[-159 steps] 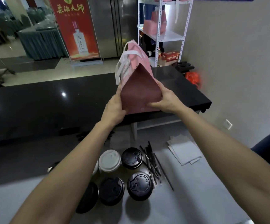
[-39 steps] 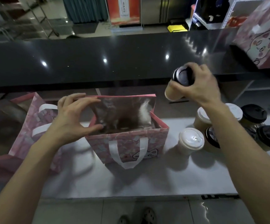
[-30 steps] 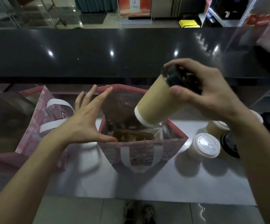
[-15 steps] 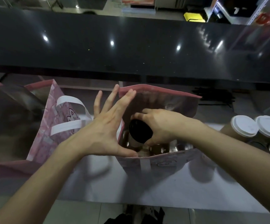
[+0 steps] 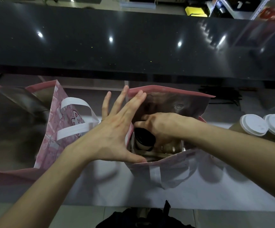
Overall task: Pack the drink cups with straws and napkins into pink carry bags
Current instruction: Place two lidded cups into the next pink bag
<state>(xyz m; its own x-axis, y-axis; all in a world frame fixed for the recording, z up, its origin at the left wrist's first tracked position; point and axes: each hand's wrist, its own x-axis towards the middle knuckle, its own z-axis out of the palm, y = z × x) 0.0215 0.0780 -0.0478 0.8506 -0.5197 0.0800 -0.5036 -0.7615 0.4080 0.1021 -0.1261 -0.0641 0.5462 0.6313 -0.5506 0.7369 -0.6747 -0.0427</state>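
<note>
Black glossy counter [image 5: 133,38] runs across the far side, ceiling lights reflected in it. Nearer you, the pale work table [image 5: 110,191] carries everything else.

Second pink bag [image 5: 54,122] stands at the left, white handles facing right, mouth open, interior dark.

Pink carry bag [image 5: 179,163] stands centre, mouth open, white handle hanging on its near face, far wall upright.

Your left hand [image 5: 115,135] is spread flat against the bag's left wall: fingers straight and fanned toward the far rim, thumb lying along the near rim. It grips nothing, only holds the mouth apart.

Your right hand [image 5: 163,127] reaches down inside the bag from the right, fingers curled round the top of a black-lidded cup [image 5: 144,139]. The cup sits deep in the bag's left side, tilted slightly, tan body just visible under the lid. Whether it rests on the bag's floor you cannot tell.

Two white-lidded cups [image 5: 263,125] stand on the table at the right, touching each other, well apart from the bag.
</note>
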